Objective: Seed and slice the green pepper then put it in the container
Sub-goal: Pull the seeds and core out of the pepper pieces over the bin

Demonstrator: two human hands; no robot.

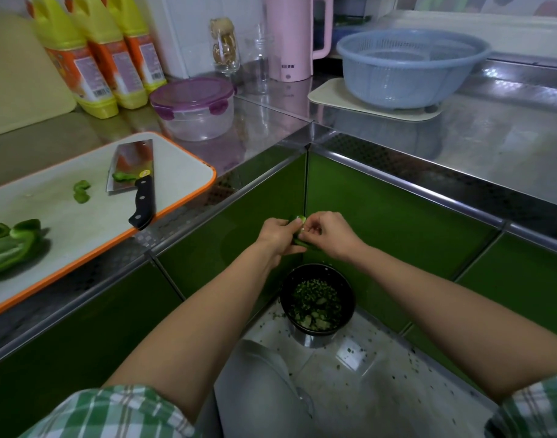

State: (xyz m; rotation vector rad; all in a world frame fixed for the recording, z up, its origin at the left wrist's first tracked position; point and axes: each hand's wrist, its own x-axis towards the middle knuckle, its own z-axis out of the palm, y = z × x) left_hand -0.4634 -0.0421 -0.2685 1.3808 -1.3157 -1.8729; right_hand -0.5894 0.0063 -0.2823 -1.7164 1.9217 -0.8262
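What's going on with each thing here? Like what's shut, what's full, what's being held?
pepper piece: held over the bin, in both hands.
left hand: grips the pepper piece.
right hand: pinches the pepper piece.
bin: open, holding green scraps.
container: lid on, empty.
knife: lying flat on the cutting board.
cut pepper: opened up, lying on the cutting board.
colander: upright, seems empty.

Dim, soft light; glare on the steel counter [460, 131], wide-angle bending at edges
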